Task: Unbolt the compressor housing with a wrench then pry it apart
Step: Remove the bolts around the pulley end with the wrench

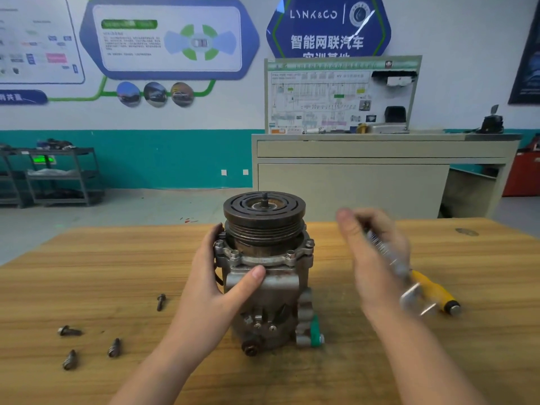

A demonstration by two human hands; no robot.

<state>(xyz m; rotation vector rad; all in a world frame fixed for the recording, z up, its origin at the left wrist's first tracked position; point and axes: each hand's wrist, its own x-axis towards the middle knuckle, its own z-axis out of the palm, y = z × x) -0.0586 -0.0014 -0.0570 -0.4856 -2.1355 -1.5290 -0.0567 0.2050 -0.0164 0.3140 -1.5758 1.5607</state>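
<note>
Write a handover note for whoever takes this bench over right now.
Left hand grips the compressor, upright on the table.
Right hand holds a blurred wrench, off the compressor.
Yellow-handled tool lies on the table to the right.
Done: four bolts out, lying to the left.
Left: several flange bolts remain in place; remove them, then pry the housing apart.
</note>
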